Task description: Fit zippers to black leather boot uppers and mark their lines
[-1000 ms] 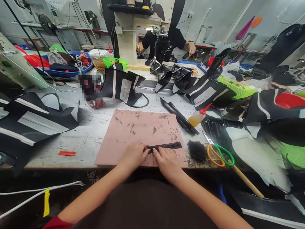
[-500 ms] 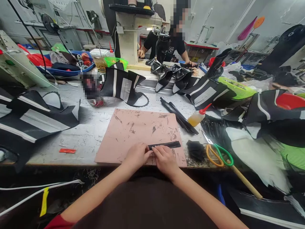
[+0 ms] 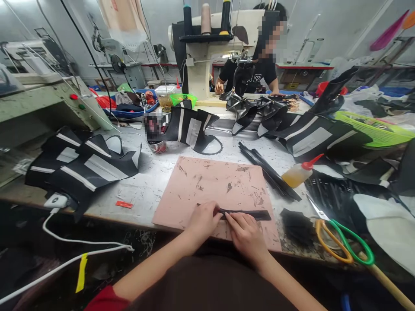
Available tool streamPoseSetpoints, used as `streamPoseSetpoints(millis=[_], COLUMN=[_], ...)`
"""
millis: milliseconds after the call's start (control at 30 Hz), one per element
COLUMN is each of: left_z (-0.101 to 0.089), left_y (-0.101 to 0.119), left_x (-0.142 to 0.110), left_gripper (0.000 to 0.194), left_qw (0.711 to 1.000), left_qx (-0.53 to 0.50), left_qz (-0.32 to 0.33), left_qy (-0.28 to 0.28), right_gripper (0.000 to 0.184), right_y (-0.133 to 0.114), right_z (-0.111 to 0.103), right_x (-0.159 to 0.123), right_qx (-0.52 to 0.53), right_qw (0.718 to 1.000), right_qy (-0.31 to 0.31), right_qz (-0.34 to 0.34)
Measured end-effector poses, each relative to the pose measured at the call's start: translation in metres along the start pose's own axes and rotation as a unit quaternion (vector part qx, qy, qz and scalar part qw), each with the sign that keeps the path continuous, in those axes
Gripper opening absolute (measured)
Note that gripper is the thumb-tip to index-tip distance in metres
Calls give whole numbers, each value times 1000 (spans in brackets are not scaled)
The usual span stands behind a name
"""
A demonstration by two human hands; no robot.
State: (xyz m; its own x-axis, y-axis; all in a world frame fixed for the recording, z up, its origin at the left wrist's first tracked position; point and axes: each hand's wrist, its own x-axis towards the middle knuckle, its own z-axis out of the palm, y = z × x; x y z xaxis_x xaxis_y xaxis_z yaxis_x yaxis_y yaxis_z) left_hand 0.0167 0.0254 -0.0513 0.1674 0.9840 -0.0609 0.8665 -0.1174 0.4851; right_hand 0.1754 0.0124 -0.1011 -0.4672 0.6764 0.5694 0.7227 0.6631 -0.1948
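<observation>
On pink board (image 3: 210, 183), left hand (image 3: 203, 221) and right hand (image 3: 248, 233) gripping black strips (image 3: 260, 215), near edge — space beyond

The board (image 3: 210, 183) is placed on the table (image 3: 147, 172). To its right, strips (image 3: 272, 175), a bottle (image 3: 296, 175) and scissors (image 3: 340, 239) are laid.

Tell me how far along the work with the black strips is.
Likely partway. Looks done: pale strips lie in place on the black uppers. In hand: black strips on the pink board, left hand and right hand at them. Seemingly left: the loose bundle beside the board. Whether any of it is finished, I cannot tell.
</observation>
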Motion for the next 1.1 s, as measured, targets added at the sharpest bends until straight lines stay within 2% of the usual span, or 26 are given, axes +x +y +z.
streamPoseSetpoints(millis=[167, 333, 533, 633, 900, 1100], left_z=[0, -3, -22, -25, -23, -24], left_y=[0, -7, -45, -59, -64, -57], left_x=[9, 6, -9, -13, -12, -22], left_gripper=[10, 15, 11, 10, 8, 9], left_qw=[997, 994, 981, 974, 973, 981], left_qx=[-62, -97, -133, -148, -170, -128], left_qz=[-36, -53, -141, -170, -155, -143], left_qy=[-1, -12, -4, -3, -8, -1], right_gripper=[31, 33, 35, 36, 36, 36], right_y=[0, 1, 3, 3, 2, 0], right_z=[-1, 0, -2, -4, -2, 0], right_x=[0, 0, 2, 3, 3, 4], right_qx=[-2, 11, 14, 12, -9, -55], right_qw=[1000, 1000, 999, 999, 999, 997], right_qy=[-4, -17, -33, -44, -49, -51], right_qz=[5, 10, -6, -9, -12, -34])
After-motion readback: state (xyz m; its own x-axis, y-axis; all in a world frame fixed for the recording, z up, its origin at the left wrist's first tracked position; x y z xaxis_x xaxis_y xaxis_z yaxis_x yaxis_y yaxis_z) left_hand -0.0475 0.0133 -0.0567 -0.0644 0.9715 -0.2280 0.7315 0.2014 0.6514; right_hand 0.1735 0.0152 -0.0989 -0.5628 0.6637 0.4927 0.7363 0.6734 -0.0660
